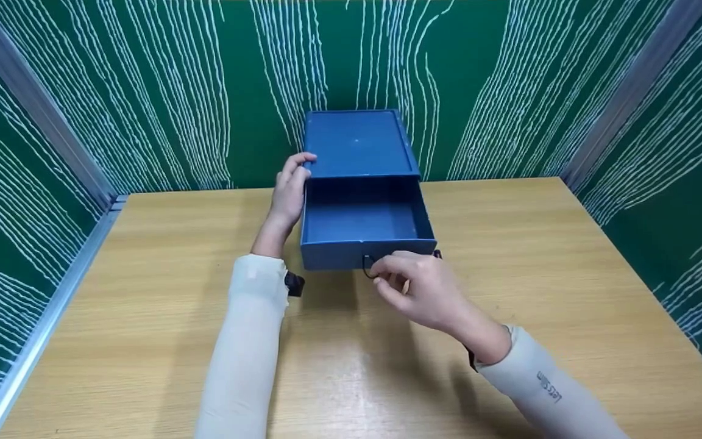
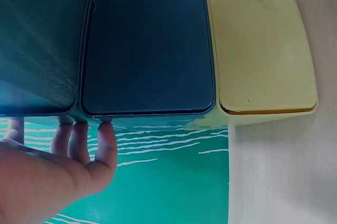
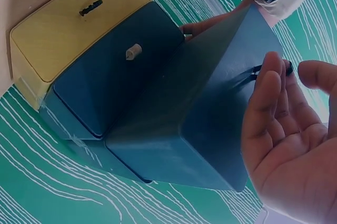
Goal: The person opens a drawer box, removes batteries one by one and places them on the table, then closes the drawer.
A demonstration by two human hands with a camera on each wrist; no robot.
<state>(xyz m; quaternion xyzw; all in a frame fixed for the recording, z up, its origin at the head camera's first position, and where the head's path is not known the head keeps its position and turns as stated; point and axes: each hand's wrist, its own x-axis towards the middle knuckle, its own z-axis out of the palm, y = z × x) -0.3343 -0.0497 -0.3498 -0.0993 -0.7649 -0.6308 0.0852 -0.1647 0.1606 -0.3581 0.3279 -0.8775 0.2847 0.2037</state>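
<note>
Drawer (image 1: 331, 256) juts from a blue-topped cabinet (image 1: 357, 140), inner floor (image 1: 360, 221) showing; the right hand (image 1: 422, 288) hooks its black handle (image 1: 364, 266), the left hand (image 1: 290, 190), fingers extended, touches the cabinet's side.

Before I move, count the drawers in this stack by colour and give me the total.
Blue: 2 (the top drawer, pulled out, and the middle drawer)
Yellow: 1 (the bottom drawer)
Total: 3
</note>
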